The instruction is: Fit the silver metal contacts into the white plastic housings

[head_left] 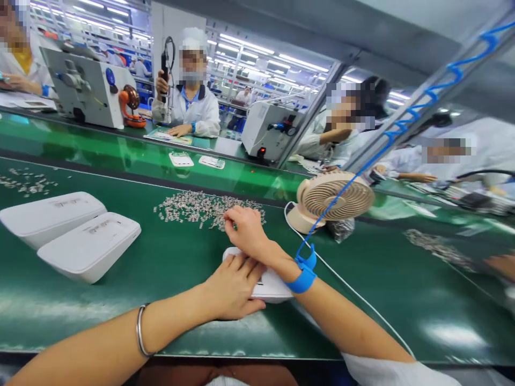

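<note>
We lay our left hand (235,288) over the white case (276,287), fingers extended and not closed, near the middle of the tabletop's (173,262) near edge. Our right hand (248,231) crosses above, fingers curled at the pile of small metal parts (189,208) by the far edge; we cannot tell whether they grip one. Two more white cases (94,244) sit toward the left end.
</note>
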